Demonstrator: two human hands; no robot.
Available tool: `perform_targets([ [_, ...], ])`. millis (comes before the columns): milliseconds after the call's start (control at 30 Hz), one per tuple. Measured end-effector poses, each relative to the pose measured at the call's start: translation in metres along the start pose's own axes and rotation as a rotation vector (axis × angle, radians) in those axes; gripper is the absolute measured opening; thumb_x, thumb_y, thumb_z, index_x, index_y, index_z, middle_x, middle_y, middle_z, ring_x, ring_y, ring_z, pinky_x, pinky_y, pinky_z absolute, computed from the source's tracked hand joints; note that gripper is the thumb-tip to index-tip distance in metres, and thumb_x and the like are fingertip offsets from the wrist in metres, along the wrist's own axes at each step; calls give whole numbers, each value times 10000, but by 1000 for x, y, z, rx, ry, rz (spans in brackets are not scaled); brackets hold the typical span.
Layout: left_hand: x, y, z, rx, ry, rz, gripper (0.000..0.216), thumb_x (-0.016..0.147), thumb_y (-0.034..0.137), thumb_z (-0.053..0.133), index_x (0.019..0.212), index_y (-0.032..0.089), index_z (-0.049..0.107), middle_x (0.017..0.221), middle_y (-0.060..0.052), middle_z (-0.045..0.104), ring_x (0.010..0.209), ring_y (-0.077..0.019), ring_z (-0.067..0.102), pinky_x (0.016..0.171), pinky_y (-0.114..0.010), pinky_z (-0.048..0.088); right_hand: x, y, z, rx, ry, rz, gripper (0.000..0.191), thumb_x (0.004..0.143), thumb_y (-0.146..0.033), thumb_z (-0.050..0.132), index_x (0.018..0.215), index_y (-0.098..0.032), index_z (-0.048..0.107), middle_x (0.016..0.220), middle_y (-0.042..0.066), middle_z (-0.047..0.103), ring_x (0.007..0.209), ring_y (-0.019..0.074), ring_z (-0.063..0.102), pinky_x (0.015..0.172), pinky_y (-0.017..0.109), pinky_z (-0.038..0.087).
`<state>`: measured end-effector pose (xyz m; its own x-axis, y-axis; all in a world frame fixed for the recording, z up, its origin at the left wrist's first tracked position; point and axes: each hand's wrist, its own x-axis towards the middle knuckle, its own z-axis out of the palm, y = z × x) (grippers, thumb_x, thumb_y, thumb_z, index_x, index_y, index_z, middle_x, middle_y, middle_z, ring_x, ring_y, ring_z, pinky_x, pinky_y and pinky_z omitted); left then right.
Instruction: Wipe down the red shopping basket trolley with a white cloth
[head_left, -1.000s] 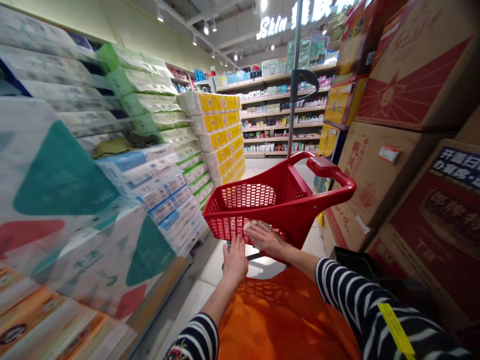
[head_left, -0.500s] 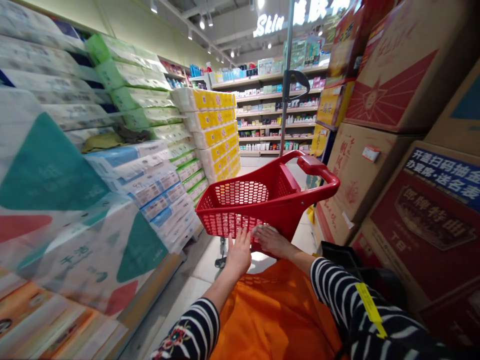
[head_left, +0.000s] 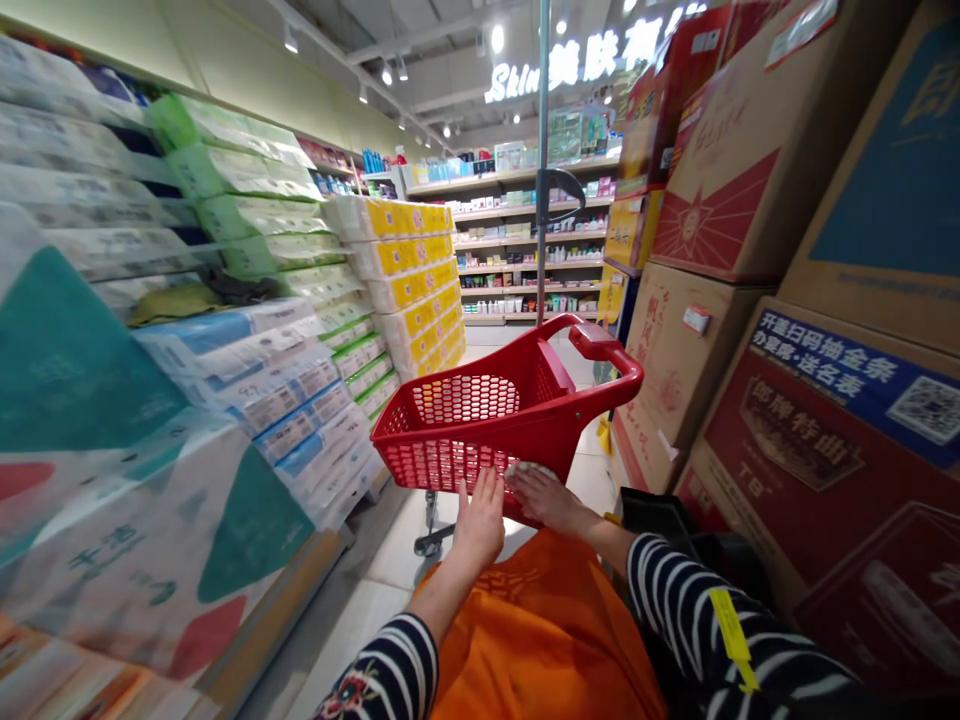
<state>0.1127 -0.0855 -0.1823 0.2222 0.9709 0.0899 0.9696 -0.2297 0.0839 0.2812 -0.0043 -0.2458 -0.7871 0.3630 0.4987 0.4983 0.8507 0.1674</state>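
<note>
A red plastic shopping cart [head_left: 472, 425] with a honeycomb-holed basket stands side-on just in front of me, its handle to the right. My left hand [head_left: 480, 520] is raised before the basket's lower side, fingers extended. Beside it, my right hand [head_left: 547, 495] is stretched out flat with its fingertips pointing left. Something pale shows along the upper edge of the right fingers; I cannot make out what it is. Whether either hand touches the cart is unclear. Below the hands is my orange apron [head_left: 547, 630].
Stacked tissue packs [head_left: 300, 390] line the left side, with yellow-and-white packs [head_left: 409, 280] farther on. Tall cartons [head_left: 697, 350] rise close on the right. A grey pole [head_left: 541, 130] stands behind the cart, before shelves of small goods [head_left: 495, 240].
The view has shifted, so the cart and cartons appear farther left and slightly lower. Both hands keep nearly the same pose in front of the cart.
</note>
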Motion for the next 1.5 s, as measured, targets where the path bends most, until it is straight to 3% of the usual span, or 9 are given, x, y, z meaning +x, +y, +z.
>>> perform_targets([
  [167,12,7,-5,-10,63,11,629,757,143,375,1379,125,286,1480,-103,201,1372,-236,131,1097,-526,74,14,32,-79,-93,269,202,436,899,-78,339,1302,-204,446,1351,69,450,1324,205,273,1099,468,208],
  [267,17,17,-6,-26,89,36,644,751,148,377,1386,116,267,1484,-104,185,1374,-238,119,1097,-531,62,13,47,-98,-146,295,245,442,893,-58,323,1295,-183,456,1363,84,431,1331,219,255,1096,490,204],
  [533,5,20,3,-15,5,88,612,763,171,378,1366,97,307,1474,-113,218,1370,-244,141,1101,-524,76,-28,10,-25,-70,-60,70,351,854,-160,488,1199,-158,551,1284,82,522,1225,225,433,1028,404,358],
  [800,13,-14,0,73,150,-66,664,752,151,419,1390,109,239,1486,-128,177,1372,-252,121,1089,-522,121,70,21,-67,-89,292,129,391,916,-131,367,1296,-169,451,1362,72,436,1334,195,246,1110,429,203],
  [900,9,-21,2,122,146,-92,664,751,183,430,1388,118,253,1484,-113,189,1370,-248,135,1092,-518,127,79,17,-47,-59,269,111,365,909,-132,391,1257,-179,492,1318,66,491,1302,188,320,1092,407,257],
  [1033,-2,-29,8,129,126,-85,656,754,206,417,1387,130,265,1482,-87,197,1364,-235,163,1094,-512,138,49,-8,0,-10,77,64,388,857,-155,498,1245,-145,498,1282,90,522,1235,213,418,1031,388,359],
  [1133,-6,-41,9,123,108,-122,668,747,200,410,1391,123,251,1485,-82,187,1363,-231,169,1091,-515,145,45,-20,13,24,6,18,441,826,-198,557,1255,-123,484,1252,110,544,1209,219,446,1016,372,378],
  [1333,-4,-72,-2,160,132,-287,711,724,199,426,1397,97,221,1493,-100,153,1370,-250,129,1085,-526,154,124,-15,-10,-26,232,-29,377,905,-143,402,1276,-170,465,1364,53,437,1316,202,287,1109,422,204],
  [1500,-13,-88,6,167,134,-299,698,730,200,413,1397,108,231,1491,-97,161,1372,-249,121,1089,-524,146,131,-25,27,9,124,-41,357,887,-163,437,1237,-151,507,1334,78,471,1261,222,380,1064,408,298],
])
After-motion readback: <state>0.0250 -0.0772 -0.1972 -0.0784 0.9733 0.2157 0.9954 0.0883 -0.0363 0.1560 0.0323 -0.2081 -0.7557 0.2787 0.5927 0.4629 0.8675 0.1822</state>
